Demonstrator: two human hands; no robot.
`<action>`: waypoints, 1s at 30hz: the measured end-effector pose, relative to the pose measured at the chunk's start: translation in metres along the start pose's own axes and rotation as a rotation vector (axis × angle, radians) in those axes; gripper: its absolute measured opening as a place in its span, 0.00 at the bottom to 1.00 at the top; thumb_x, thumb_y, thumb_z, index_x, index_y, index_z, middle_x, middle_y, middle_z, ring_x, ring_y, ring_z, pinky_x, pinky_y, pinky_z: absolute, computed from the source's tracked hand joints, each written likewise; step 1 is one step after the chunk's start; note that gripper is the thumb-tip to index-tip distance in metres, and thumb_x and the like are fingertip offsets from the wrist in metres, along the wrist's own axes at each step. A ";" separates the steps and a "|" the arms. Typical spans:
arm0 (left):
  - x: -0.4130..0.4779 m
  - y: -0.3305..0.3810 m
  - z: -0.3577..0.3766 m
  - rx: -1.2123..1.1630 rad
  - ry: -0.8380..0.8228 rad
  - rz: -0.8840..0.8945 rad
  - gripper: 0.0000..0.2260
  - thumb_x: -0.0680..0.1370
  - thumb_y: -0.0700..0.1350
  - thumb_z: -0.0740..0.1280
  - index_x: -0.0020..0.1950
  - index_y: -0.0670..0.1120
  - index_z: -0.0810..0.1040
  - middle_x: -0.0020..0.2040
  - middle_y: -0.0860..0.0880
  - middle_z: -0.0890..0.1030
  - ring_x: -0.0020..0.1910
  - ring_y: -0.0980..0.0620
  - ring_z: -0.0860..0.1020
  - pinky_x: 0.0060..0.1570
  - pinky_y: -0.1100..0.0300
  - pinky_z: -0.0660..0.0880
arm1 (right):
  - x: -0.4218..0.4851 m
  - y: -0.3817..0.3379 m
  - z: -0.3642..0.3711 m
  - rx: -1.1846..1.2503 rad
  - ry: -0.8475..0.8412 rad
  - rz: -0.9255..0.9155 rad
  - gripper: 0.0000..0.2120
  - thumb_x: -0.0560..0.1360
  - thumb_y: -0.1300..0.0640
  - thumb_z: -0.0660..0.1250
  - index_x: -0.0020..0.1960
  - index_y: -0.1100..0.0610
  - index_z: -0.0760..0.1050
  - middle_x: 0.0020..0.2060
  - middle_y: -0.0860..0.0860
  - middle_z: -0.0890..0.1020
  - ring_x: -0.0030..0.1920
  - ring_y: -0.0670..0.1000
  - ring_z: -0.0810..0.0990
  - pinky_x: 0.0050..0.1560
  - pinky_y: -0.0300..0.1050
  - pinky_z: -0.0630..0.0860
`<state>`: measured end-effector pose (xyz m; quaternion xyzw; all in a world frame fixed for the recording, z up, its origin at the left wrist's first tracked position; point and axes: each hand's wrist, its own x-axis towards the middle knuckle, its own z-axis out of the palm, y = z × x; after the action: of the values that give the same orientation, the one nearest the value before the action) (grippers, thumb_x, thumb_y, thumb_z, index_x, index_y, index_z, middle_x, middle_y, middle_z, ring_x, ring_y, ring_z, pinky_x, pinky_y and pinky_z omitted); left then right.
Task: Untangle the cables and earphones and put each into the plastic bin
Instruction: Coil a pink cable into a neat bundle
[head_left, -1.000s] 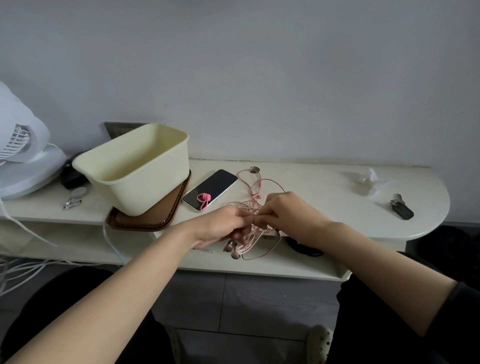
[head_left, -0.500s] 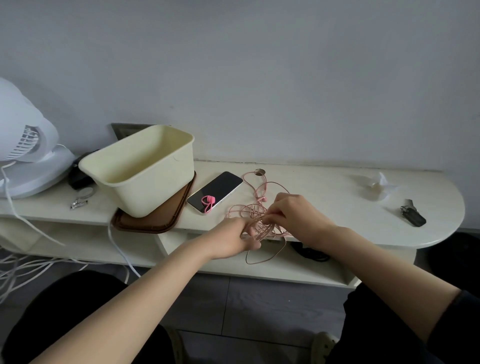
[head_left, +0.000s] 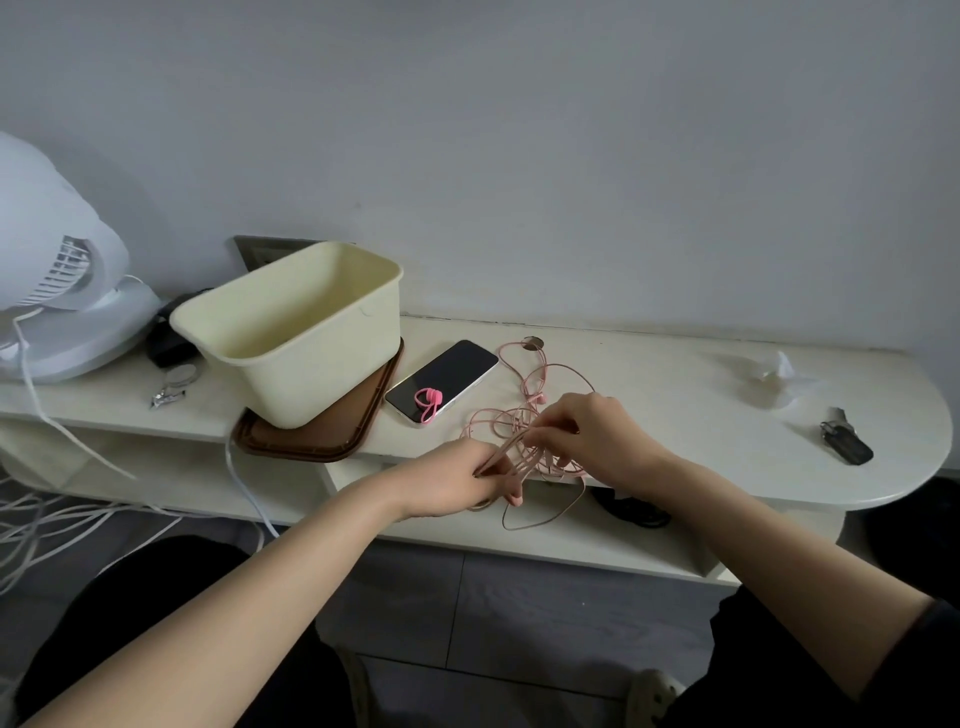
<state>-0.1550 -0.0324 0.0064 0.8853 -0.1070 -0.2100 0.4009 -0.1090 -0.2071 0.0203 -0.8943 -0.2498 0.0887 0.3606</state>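
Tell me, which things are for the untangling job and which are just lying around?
For the job: cables, bin, left hand, right hand.
Just lying about: phone, pink tie, tray, fan, keys.

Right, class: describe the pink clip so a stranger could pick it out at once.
On the shelf, find the cream plastic bin at the left; just right of it lies a dark-screened phone. The clip rests on the phone's near end: bright pink, looped, far bolder than the pale pink cables beside it.
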 end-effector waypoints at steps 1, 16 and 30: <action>-0.001 -0.003 -0.002 -0.035 -0.007 0.003 0.09 0.80 0.46 0.63 0.42 0.48 0.79 0.27 0.58 0.73 0.29 0.59 0.67 0.33 0.68 0.64 | 0.002 -0.001 0.002 0.008 -0.008 -0.003 0.07 0.75 0.57 0.68 0.46 0.61 0.81 0.37 0.53 0.80 0.32 0.44 0.74 0.39 0.37 0.72; 0.016 -0.055 -0.059 0.107 0.197 -0.182 0.15 0.83 0.47 0.53 0.39 0.48 0.72 0.35 0.53 0.73 0.33 0.55 0.69 0.35 0.61 0.65 | 0.079 -0.008 0.038 0.125 -0.004 0.057 0.07 0.78 0.55 0.63 0.49 0.57 0.77 0.37 0.49 0.79 0.35 0.48 0.78 0.44 0.41 0.76; 0.047 -0.089 -0.096 0.003 0.478 -0.315 0.13 0.83 0.42 0.53 0.51 0.42 0.77 0.45 0.45 0.80 0.45 0.46 0.75 0.43 0.60 0.65 | 0.149 0.002 0.113 -0.080 0.014 0.191 0.13 0.78 0.53 0.63 0.47 0.64 0.77 0.44 0.57 0.80 0.42 0.55 0.76 0.40 0.45 0.72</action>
<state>-0.0678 0.0730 -0.0176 0.9160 0.1289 -0.0550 0.3759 -0.0188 -0.0643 -0.0593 -0.9282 -0.1644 0.1065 0.3162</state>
